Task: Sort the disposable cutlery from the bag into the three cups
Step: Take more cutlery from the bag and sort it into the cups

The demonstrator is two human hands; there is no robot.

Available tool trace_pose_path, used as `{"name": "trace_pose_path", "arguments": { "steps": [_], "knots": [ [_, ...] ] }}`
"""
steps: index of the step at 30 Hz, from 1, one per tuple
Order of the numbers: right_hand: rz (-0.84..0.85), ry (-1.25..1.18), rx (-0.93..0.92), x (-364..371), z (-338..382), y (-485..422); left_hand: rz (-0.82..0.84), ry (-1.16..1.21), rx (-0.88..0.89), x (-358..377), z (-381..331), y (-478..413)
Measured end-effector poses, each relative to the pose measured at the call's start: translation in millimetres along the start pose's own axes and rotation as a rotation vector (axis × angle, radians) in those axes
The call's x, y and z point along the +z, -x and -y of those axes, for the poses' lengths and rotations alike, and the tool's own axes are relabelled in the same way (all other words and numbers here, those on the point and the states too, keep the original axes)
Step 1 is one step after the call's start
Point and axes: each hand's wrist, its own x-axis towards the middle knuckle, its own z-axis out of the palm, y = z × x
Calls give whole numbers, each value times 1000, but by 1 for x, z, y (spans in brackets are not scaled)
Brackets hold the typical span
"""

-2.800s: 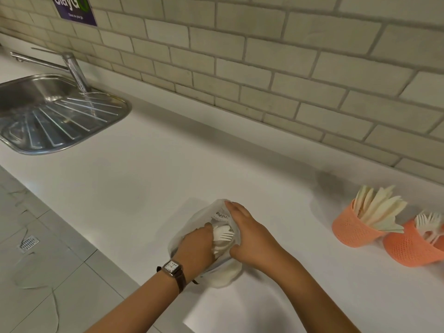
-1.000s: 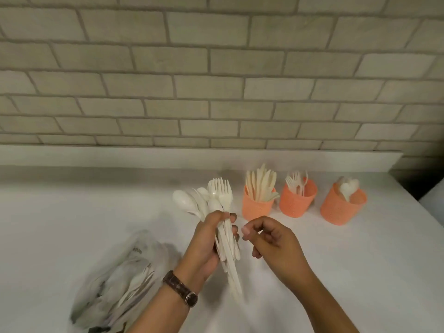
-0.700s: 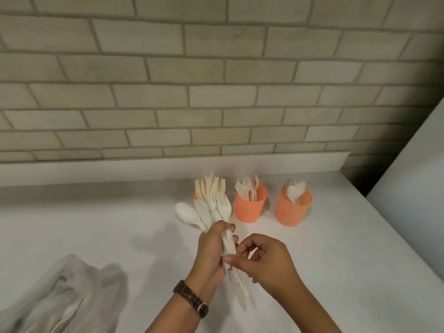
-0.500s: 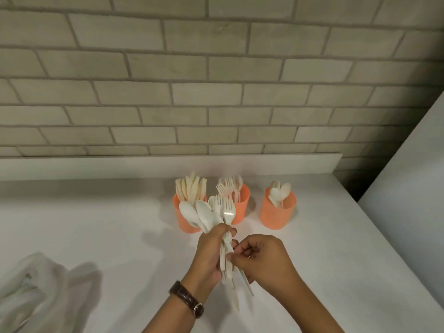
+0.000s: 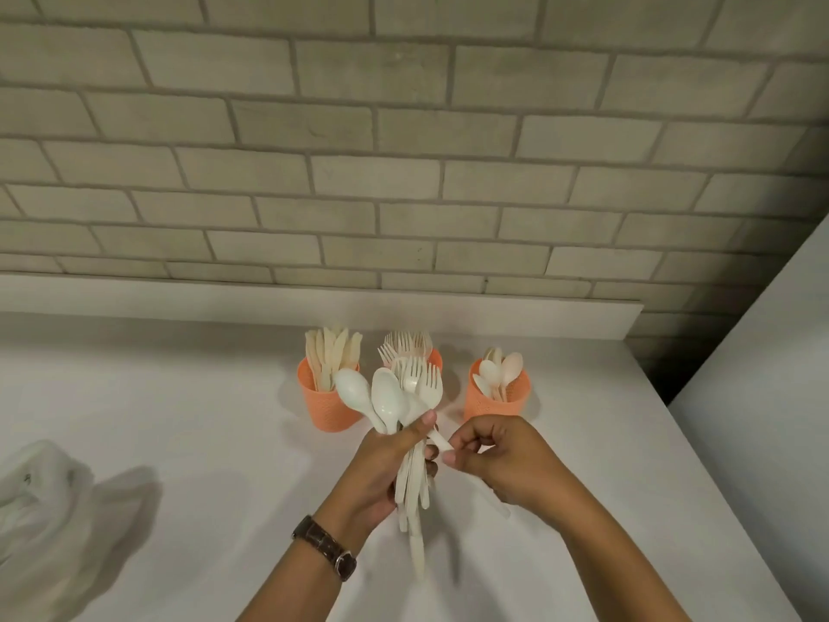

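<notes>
1 mixed bundle of white plastic spoons and forks (image 5: pixel 397 404) stood upright in the left hand (image 5: pixel 381 469), whose fingers were curled round the handles. Compared with 0.5 s earlier, 1 white handle (image 5: pixel 440 441) had been angled out of the bundle. The right hand (image 5: pixel 502 460) pinched it between thumb and fingertip. Judgement: separation had begun, delivery was pending. Behind stood 3 orange textured cups: knife cup (image 5: pixel 329 408), fork cup (image 5: pixel 435 357), spoon cup (image 5: pixel 495 399). The translucent plastic bag (image 5: pixel 40 500) lay well to the left on the white countertop (image 5: pixel 202 419).
</notes>
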Motion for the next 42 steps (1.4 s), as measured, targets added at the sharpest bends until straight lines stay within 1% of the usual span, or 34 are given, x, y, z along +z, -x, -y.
{"name": "trace_pose_path", "arguments": {
  "steps": [4,8,11,13,15,18,20,21,22,23,24,25,26,28,29,32,35,37,39,42],
  "knots": [
    [-180,27,-49,-20,0,-14,52,49,-31,-2,-3,-2],
    [-403,-106,-100,-49,5,-28,63,73,-46,-5,-2,-9],
    [-622,-36,-155,-66,1,-47,56,68,-47,-6,-4,-14],
    [-698,31,-130,-70,-9,-63,57,54,-40,-8,-6,-15],
    [-697,101,-75,-66,-23,-80,54,35,-41,-11,-7,-14],
    [-630,172,56,-55,-41,-98,51,6,-47,-17,-9,-11],
    [-664,194,104,-51,-43,-97,50,-16,-41,-20,-10,-9],
    [-711,227,83,-49,-40,-92,46,-29,-34,-22,-11,-9],
    [-762,263,25,-45,-34,-85,39,-40,-26,-23,-12,-8],
    [-797,278,-62,-39,-24,-76,30,-51,-19,-24,-11,-8],
    [-798,257,-149,-30,-15,-67,18,-58,-12,-24,-11,-8],
    [-754,197,-218,-19,-4,-57,9,-64,-3,-23,-11,-9],
    [-665,123,-266,-6,5,-48,1,-68,6,-21,-11,-8],
    [-456,27,-305,20,18,-35,-13,-84,28,-18,-11,-8],
    [-388,9,-304,30,22,-31,-19,-101,41,-15,-10,-8],
    [-308,-19,-259,46,27,-26,-26,-161,74,-12,-8,-6],
    [-327,95,-259,53,24,-29,-28,-202,82,-12,-4,-4],
    [-359,110,-270,53,22,-33,-23,-221,77,-13,-4,-3],
    [-402,40,-268,51,24,-38,-8,-246,62,-13,-6,-3],
    [-563,-97,-285,37,36,-46,2,-278,11,-18,-5,-4]
  ]
}}
